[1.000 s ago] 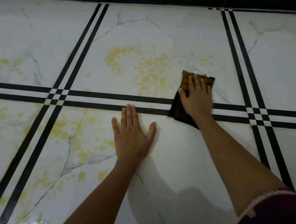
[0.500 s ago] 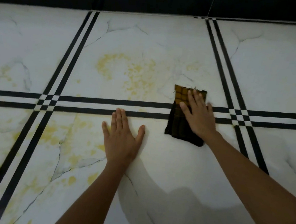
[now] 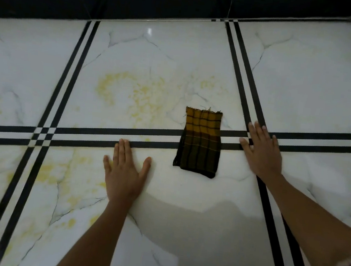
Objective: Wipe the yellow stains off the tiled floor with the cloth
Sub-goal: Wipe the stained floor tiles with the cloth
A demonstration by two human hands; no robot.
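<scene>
The tiled floor (image 3: 303,85) is cut off on three sides. Yellow stains (image 3: 131,92) fade into its veining, hard to trace. The cloth (image 3: 200,141) lies free across the black stripes (image 3: 159,131) between left hand (image 3: 123,170) and blurred right hand (image 3: 262,152), both flat, fingers straight.

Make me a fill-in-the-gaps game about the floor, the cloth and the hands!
1. The cloth lies on the floor between the two ____.
2. The stains on the tile beyond the left hand are ____ in colour.
3. The cloth lies across two long ____ stripes.
4. The right hand touches the floor, not the ____.

Missing words: hands; yellow; black; cloth.
</scene>
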